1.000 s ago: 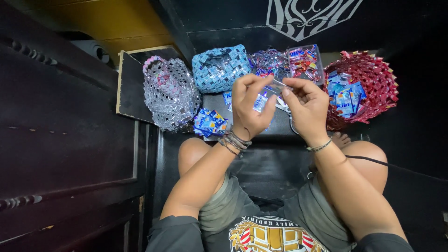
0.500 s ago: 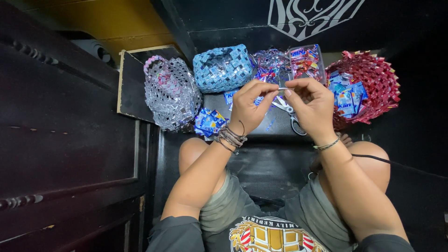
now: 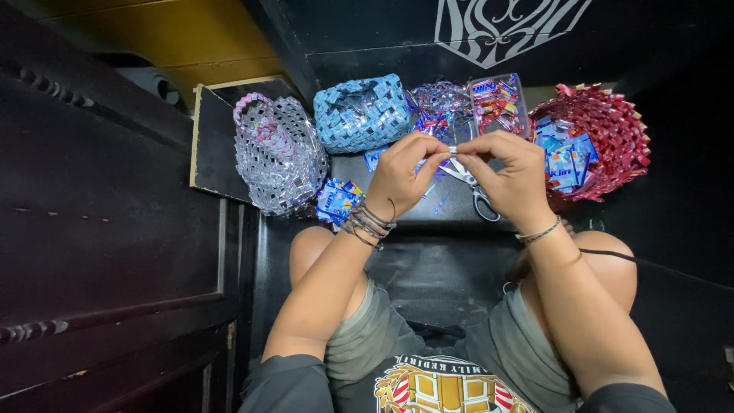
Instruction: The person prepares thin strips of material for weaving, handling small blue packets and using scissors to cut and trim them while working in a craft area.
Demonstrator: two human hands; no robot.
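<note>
both hands (image 3: 459,176) pinching perhaps a small folded strip (image 3: 453,151)

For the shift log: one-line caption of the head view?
Left hand and right hand pinch a small folded strip above scissors.

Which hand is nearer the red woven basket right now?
Right. The right hand sits just beside the red woven basket, while the left hand is farther off, nearer the blue basket.

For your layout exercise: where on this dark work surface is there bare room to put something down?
Bare dark surface lies between the blue wrapper pile and scissors, under the hands. The back row, silver basket to red basket, is crowded.
</note>
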